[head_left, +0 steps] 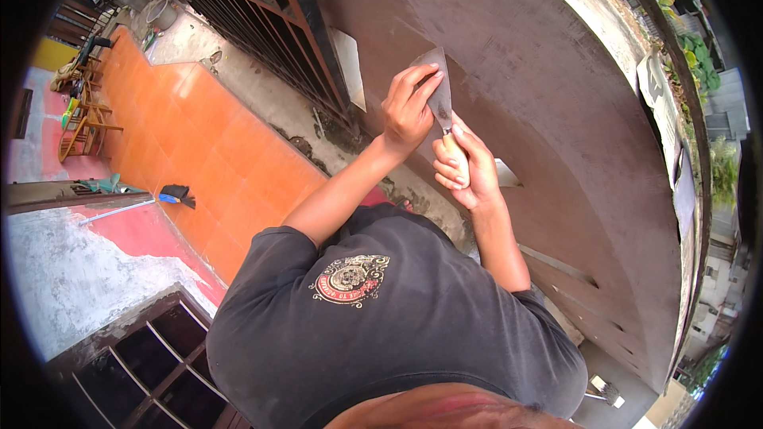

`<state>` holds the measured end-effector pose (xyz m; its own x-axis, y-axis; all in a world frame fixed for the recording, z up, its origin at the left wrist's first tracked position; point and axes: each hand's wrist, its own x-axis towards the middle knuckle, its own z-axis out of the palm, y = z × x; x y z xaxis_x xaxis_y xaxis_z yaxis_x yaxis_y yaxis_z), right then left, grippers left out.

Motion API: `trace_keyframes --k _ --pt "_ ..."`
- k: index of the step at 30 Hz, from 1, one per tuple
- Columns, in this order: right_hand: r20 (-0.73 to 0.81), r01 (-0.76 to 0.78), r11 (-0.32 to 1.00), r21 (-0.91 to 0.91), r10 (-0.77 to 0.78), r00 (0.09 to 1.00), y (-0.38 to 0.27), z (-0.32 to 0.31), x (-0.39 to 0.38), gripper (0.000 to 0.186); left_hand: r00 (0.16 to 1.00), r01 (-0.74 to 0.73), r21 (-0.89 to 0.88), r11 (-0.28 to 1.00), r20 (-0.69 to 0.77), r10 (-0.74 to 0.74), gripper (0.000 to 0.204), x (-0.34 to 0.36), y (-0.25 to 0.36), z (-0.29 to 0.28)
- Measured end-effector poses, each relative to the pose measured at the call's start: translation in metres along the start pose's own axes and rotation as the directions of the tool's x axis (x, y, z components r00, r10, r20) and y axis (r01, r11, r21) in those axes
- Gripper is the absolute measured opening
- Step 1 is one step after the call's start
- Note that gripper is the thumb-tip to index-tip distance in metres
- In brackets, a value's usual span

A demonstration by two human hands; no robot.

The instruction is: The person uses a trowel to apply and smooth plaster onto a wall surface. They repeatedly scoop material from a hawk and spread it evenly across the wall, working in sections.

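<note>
I see the right hand (474, 168) grasping the scraper handle (454, 145), left hand (407, 114) touching the blade (444, 97); its pinch I can't tell

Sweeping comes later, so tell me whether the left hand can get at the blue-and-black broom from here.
Probably not: the broom is over on the orange floor, well off to the left and low, while the left hand is raised, touching the scraper.

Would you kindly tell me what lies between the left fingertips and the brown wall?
In the head view, the scraper blade lies between the left fingertips and the brown wall.
</note>
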<state>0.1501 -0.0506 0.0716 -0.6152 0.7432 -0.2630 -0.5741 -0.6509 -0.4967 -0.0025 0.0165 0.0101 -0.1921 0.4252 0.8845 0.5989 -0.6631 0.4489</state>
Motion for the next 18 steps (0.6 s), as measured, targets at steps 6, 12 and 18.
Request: trace_keyframes --k 6,12,18 --pt "-0.133 -0.015 0.996 -0.088 0.003 0.991 -0.008 0.016 0.019 0.053 0.998 0.039 0.001 0.999 0.05 -0.039 0.046 0.016 -0.012 -0.003" --pt "-0.221 -0.018 0.996 -0.084 -0.001 0.975 0.004 0.03 0.032 0.054 0.983 -0.078 -0.088 0.993 0.157 0.091 0.039 0.031 -0.032 -0.02" --pt "-0.192 0.065 0.997 -0.038 -0.071 0.979 0.011 0.035 0.041 0.055 0.99 -0.018 -0.094 0.995 0.136 0.03 0.047 0.04 -0.04 -0.021"
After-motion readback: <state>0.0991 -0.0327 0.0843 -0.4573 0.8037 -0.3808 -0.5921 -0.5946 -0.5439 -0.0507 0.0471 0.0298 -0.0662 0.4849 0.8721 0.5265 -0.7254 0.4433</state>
